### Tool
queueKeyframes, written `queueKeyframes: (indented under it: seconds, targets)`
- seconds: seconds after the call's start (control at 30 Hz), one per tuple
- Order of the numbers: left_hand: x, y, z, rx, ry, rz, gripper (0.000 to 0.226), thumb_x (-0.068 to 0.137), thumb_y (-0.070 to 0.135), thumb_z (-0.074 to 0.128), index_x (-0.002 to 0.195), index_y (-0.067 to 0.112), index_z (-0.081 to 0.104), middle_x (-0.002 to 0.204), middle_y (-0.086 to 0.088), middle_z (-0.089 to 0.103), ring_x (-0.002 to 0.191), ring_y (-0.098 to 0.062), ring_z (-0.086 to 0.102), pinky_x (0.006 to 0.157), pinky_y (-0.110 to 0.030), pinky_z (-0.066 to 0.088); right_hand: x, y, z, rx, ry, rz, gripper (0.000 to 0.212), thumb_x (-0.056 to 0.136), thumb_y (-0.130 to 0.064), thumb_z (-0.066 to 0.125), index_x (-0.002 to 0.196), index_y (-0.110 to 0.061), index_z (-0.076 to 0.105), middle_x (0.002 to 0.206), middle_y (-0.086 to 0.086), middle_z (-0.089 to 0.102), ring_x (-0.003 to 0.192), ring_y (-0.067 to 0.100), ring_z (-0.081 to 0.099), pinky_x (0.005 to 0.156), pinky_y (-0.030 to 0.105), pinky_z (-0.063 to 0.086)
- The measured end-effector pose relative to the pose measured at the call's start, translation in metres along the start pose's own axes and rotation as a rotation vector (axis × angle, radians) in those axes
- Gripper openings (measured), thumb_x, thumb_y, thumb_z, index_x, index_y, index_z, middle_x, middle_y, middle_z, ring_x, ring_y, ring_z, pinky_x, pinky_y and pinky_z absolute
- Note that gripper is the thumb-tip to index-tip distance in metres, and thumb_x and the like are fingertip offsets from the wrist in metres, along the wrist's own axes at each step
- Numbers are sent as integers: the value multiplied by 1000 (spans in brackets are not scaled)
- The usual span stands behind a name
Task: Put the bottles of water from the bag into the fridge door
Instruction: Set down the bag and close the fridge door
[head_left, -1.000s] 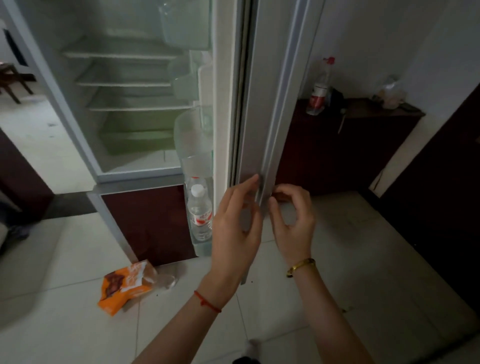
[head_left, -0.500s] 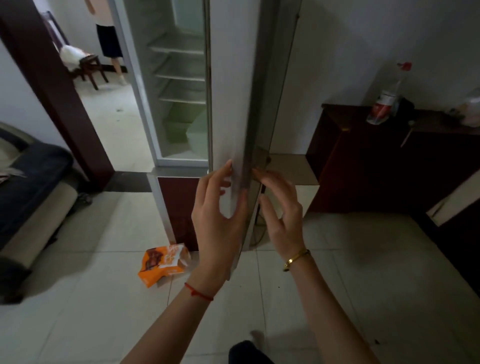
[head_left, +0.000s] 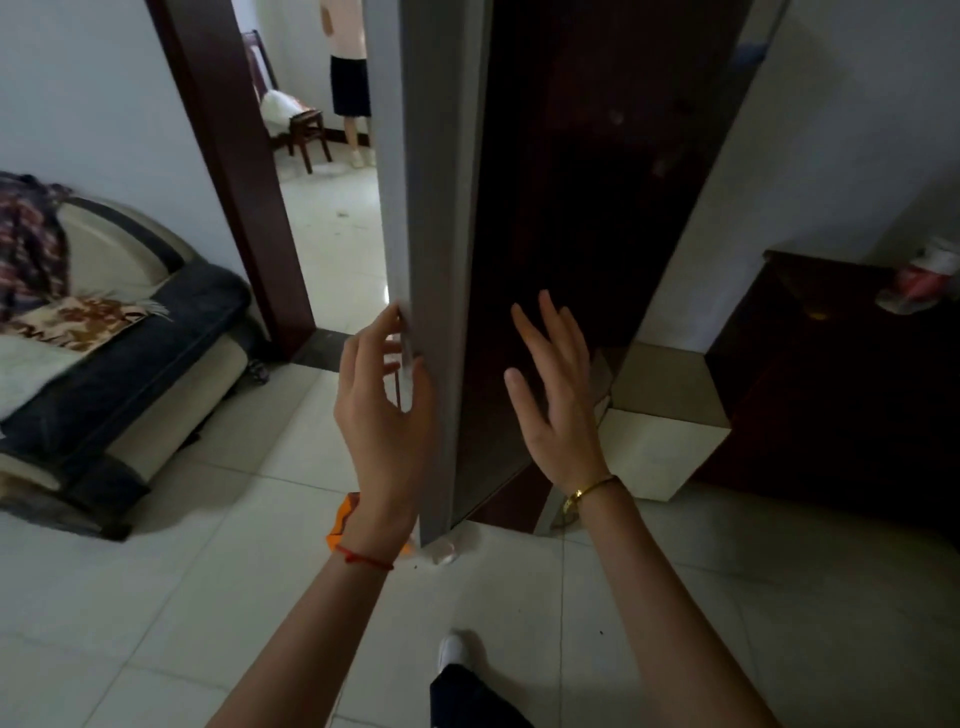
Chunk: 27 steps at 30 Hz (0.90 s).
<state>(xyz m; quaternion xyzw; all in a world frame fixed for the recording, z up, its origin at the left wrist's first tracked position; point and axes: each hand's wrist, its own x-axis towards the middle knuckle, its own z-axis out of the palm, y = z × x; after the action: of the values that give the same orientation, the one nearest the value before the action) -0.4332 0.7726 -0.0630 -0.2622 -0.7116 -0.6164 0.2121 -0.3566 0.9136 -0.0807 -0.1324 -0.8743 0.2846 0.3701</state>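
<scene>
The fridge door (head_left: 436, 208) has swung almost edge-on to me, showing its grey side edge and dark maroon front (head_left: 571, 208). The fridge interior and the water bottles in the door are hidden. My left hand (head_left: 382, 410) is at the door's left edge, fingers spread and curled near it, holding nothing. My right hand (head_left: 558, 395) is raised flat and open in front of the dark door face, fingers apart. An orange bag (head_left: 345, 525) lies on the floor, mostly hidden behind my left wrist.
A sofa (head_left: 119, 364) with blankets stands at the left. A doorway behind shows a person's legs (head_left: 350, 83) and a chair (head_left: 291, 114). A dark cabinet (head_left: 841, 389) at the right carries a red-labelled bottle (head_left: 924, 280). My shoe (head_left: 454, 652) is on the tiled floor.
The fridge door has swung towards shut, hiding the shelves and bottles. My right hand has come off the door's edge and opened flat. My view has turned left.
</scene>
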Motion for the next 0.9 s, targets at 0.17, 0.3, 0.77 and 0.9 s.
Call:
queueKeyframes:
  seconds: [0.17, 0.3, 0.77, 0.9]
  targets:
    - [31, -26, 9, 86, 57, 16, 55, 91, 4, 58, 144, 11, 46, 128, -6, 58, 110, -14, 59, 92, -30, 52, 42, 21, 31, -60, 17, -71, 52, 100, -34, 41, 151, -27, 30, 164, -7, 9, 153, 17, -2, 122, 20, 4]
    - [56, -43, 24, 122, 119, -5, 65, 87, 1, 59, 148, 6, 37, 135, -14, 51, 112, -20, 55, 93, -33, 50, 74, 39, 49, -98, 14, -117, 53, 101, -32, 42, 152, -28, 28, 164, -9, 7, 153, 19, -3, 123, 47, 16]
    - [123, -90, 100, 292, 68, 205, 63, 88, -1, 55, 148, 0, 36, 156, -17, 33, 149, -30, 27, 120, -46, 27, 168, 92, 83, -225, 19, -209, 54, 101, -33, 41, 153, -22, 28, 164, 0, 14, 153, 24, -1, 122, 54, 9]
    - [141, -103, 125, 307, -9, 186, 65, 88, 0, 55, 149, 2, 36, 158, -15, 32, 151, -30, 24, 122, -44, 24, 189, 106, 89, -243, 32, -220, 56, 100, -29, 43, 153, -21, 27, 164, 1, 14, 153, 26, -1, 122, 55, 6]
